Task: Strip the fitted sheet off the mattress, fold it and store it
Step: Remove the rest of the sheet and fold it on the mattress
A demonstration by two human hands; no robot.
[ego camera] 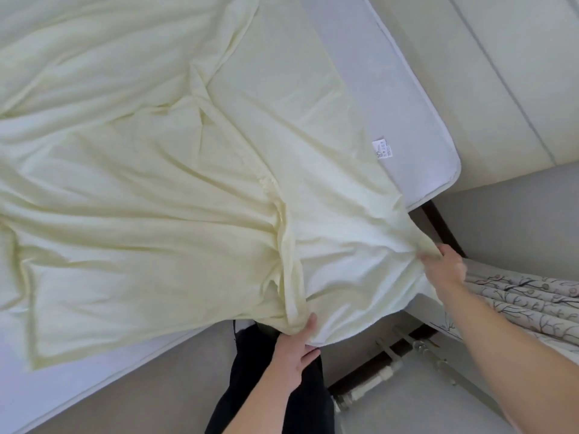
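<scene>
Fitted sheet (156, 198) gripped by left hand (293, 349), right hand (445, 267); mattress (407, 104) label (382, 149) unreadable

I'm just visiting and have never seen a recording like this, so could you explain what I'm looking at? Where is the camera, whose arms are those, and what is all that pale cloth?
There is no machine here: a person does the job with bare hands. The one picture comes from a wide-angle camera worn on the person's head, looking forward and down, so the arms reach in from the bottom. The pale yellow cloth is a fitted sheet, lying loose and rumpled on a white mattress; the mattress's far corner is already bare and shows a small label. The left hand grips a bunched fold at the near edge. The right hand pinches the sheet further right. A patterned curtain hangs at the right.
</scene>
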